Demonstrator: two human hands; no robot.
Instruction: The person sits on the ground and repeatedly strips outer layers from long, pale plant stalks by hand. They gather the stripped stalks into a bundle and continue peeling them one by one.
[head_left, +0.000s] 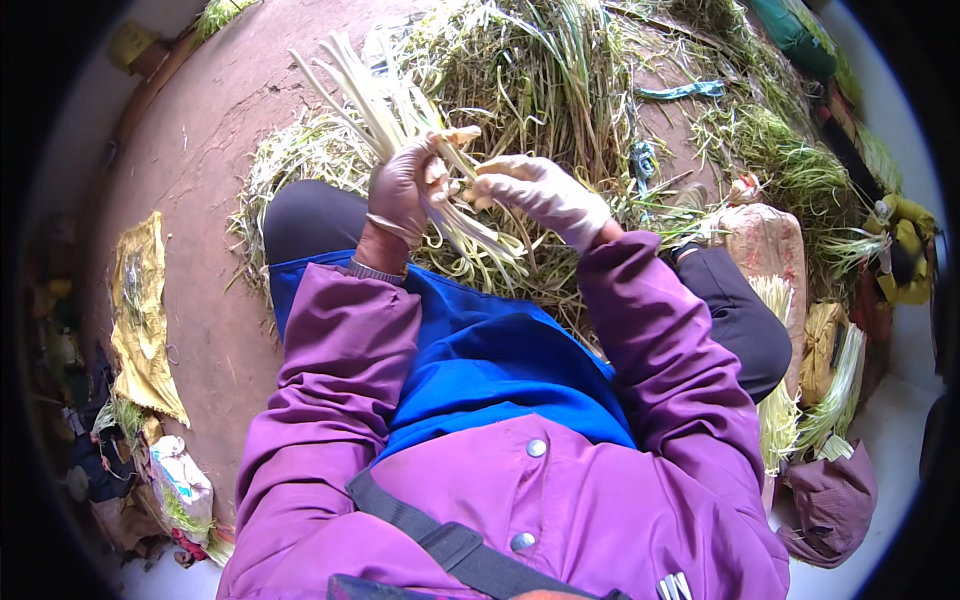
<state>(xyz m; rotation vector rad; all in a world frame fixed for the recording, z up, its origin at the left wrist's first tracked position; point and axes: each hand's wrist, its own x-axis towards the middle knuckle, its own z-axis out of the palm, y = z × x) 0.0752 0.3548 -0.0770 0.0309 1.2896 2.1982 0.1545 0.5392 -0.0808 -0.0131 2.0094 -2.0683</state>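
My left hand (405, 184), in a thin worn glove, is closed around a bundle of pale flat plant stalks (375, 112). The thick whitish ends point up and to the left, while thinner curled ends hang below the fist. Just right of it, my right hand (536, 191), in a whitish glove, has its fingertips close together at a thin strand beside the bundle; whether they pinch it I cannot tell. Beneath both hands lies a large heap of green and dry grass-like leaves (555, 97).
Blue cloth strips (686, 91) lie among scattered leaves at the upper right. A tied, stuffed sack (765, 225) stands by my right knee, with pale stalk bundles (780, 420) near it. A yellow woven sack (141, 315) lies flat on the brown floor (217, 150) at left.
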